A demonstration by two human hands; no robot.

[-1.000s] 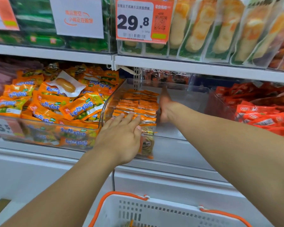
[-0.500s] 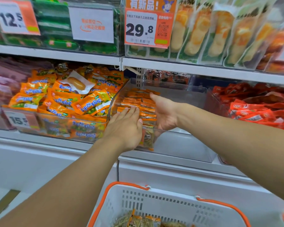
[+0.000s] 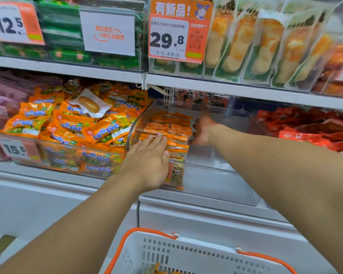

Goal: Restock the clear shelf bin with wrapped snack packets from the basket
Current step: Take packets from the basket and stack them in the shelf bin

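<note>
Left hand (image 3: 149, 163) lies flat, fingers straight, on the packets (image 3: 166, 131) in the bin (image 3: 216, 175); right hand (image 3: 203, 129) presses open against their far side, basket (image 3: 186, 254) below both.

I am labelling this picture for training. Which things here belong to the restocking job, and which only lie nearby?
Belong to the job:
clear bin
orange packets stacked in it
white basket
left hand, flat on the stack
right hand, beside the stack

Only nearby:
corn sausage packs
red packs
price tag 29.8
green packs
</note>
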